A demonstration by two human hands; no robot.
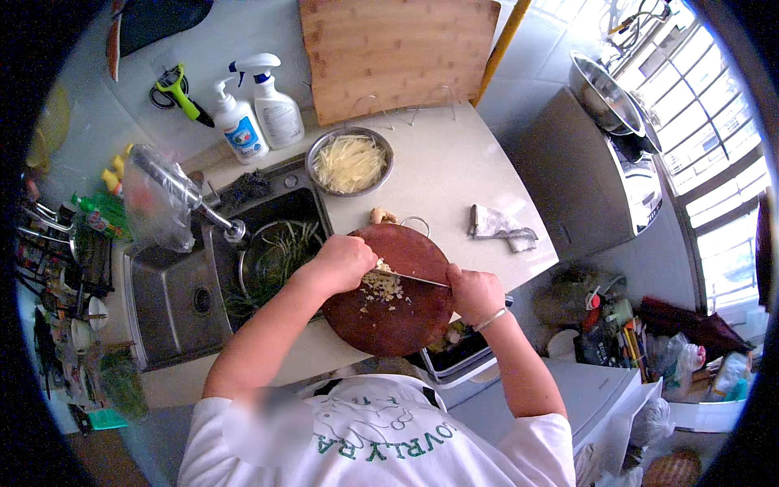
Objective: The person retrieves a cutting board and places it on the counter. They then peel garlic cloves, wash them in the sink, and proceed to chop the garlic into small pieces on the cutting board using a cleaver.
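A round, dark reddish-brown chopping board (395, 325) lies at the counter's edge, with small pale chopped pieces (383, 288) near its middle. A knife (423, 280) spans the board above these pieces. My right hand (479, 294) is closed around its handle end by the board's right rim, and a bracelet circles that wrist. My left hand (344, 263), with curled fingers, is at the blade's other end; whether it grips or only presses there cannot be told. Just beyond the board lies a piece of ginger root (383, 215).
Left of the board is a double sink (173, 304) with long green leaves (286, 249) in a basin. Behind stand a metal bowl of pale shreds (350, 164), a pump bottle (240, 128) and a spray bottle (277, 115). A folded cloth (499, 226) lies right.
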